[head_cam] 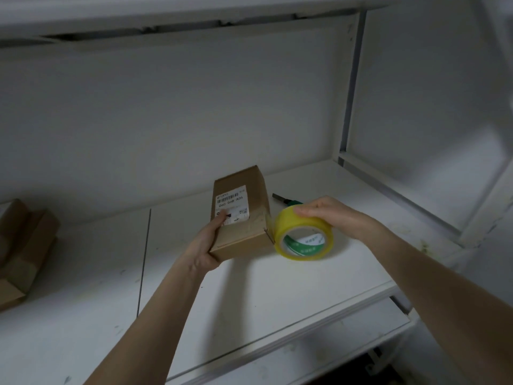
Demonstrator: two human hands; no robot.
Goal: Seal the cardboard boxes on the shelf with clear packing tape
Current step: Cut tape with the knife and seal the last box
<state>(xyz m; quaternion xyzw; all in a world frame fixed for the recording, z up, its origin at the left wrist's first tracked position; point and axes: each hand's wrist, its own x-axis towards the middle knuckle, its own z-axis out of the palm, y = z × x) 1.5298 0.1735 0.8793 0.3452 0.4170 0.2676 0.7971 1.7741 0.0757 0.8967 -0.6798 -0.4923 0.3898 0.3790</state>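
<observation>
A: Your box (244,226) lies mid-shelf (249,301), its long axis running from you toward the back wall. Its white label (231,204) faces up, the print upside down to you.

B: Your left hand (206,245) grips the near left corner, with the thumb on top at the label's edge and the palm wrapped round the corner. The fingers are hidden beneath. You cannot tell from here whether the near end is lifted off the shelf.

A: Your right hand (327,215) comes over the tape roll (304,237) from above and grips it. The fingers curl across its yellow rim, and the forearm reaches in from the lower right.

B: The roll stands on edge just beside the box's near right corner, its hole and green-printed core turned toward you. A clear strip (270,225) runs from the roll to that corner. Glossy tape shows on the box top beside the label.

A: Both forearms are bare and stretched forward. The hands are apart, with the box's near end between them.

B: Behind the roll a green-handled cutter (287,201) lies flat on the shelf, blade pointing left and away. Far left, more boxes (22,245) sit stacked at the frame's edge.
</observation>
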